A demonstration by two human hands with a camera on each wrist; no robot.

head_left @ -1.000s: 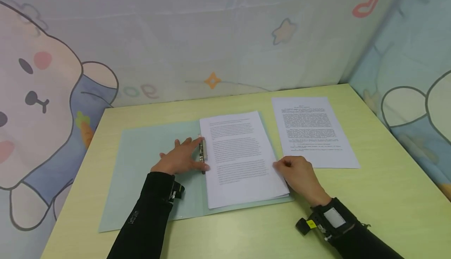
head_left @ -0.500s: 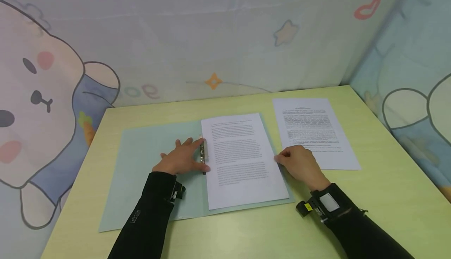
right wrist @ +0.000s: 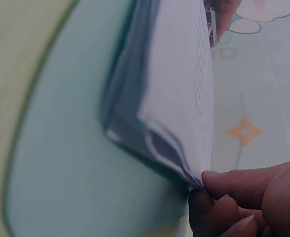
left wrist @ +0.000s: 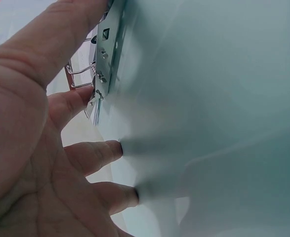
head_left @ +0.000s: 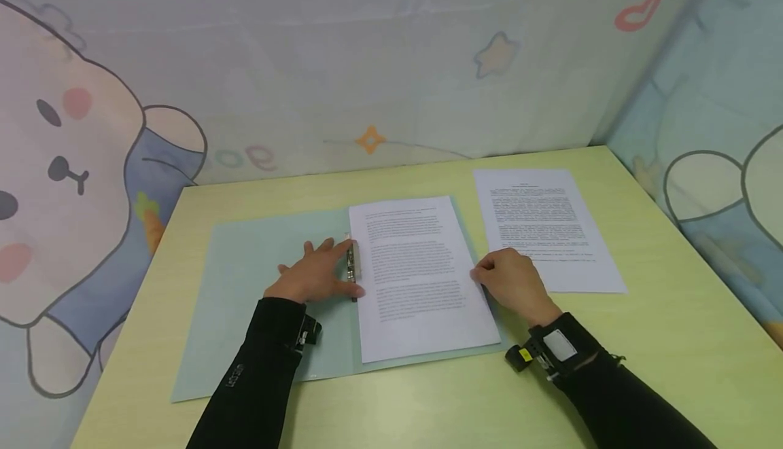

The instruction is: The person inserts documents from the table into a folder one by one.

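Cartoon-printed cloth with a bear, stars and hearts hangs behind and to the right of a pale yellow-green worktop (head_left: 660,340). On it an open light-green folder (head_left: 245,299) lies flat, its metal clip (head_left: 351,265) running along the middle fold. The left hand (head_left: 315,276) rests palm down on the folder's left half, fingers (left wrist: 93,153) straight and spread; the left wrist view shows the fingertips pressing the green sheet while the thumb and forefinger touch the clip, gripping nothing. A stack of printed sheets (head_left: 422,276) sits on the folder's right half, its left edge just beside the clip. The right hand (head_left: 510,282) is at the stack's right edge, about midway along it, with its fingers (right wrist: 243,190) curled; the right wrist view shows thumb and fingertips pinching the edges of the sheets, which are lifted a little and fanned off the green cover. Farther right, apart from the folder, a single printed page (head_left: 544,228) lies flat on the worktop. Both forearms wear black sleeves with small wrist-mounted devices.
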